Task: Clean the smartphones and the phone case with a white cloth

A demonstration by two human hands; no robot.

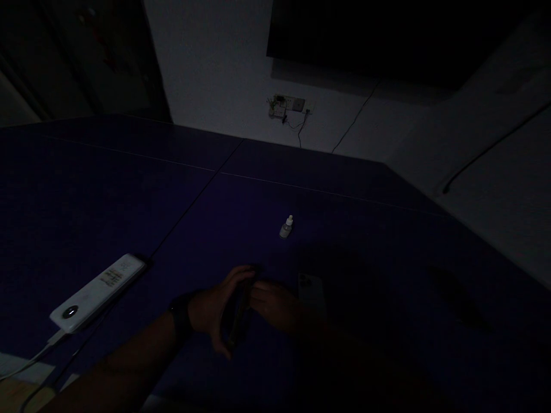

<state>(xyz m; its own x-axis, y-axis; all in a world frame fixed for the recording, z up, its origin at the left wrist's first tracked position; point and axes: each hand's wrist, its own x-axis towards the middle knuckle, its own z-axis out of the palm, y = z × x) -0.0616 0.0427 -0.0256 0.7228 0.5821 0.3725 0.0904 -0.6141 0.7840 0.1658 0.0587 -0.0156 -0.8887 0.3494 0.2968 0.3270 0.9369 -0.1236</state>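
Observation:
In dim light, my left hand (213, 312), with a dark watch (181, 316) on its wrist, grips a dark, flat, phone-like object (239, 312) by its edges, thumb at the near end and fingers at the far end. The object is tilted, and its exact kind is too dark to tell. My right hand (273, 304) has its fingers curled together against the face of that object; whatever is between the fingertips is hidden. Beside the right hand lies a pale phone (312, 289) with its camera side up. A small dropper bottle (286, 228) stands upright beyond both hands.
A white power bank (99, 292) with a plugged-in cable (32, 361) lies to the left on the dark blue surface (206, 229). Wall sockets with wires (288, 106) are at the back, below a large dark screen (370, 40). A faint dark shape (460, 301) lies at right.

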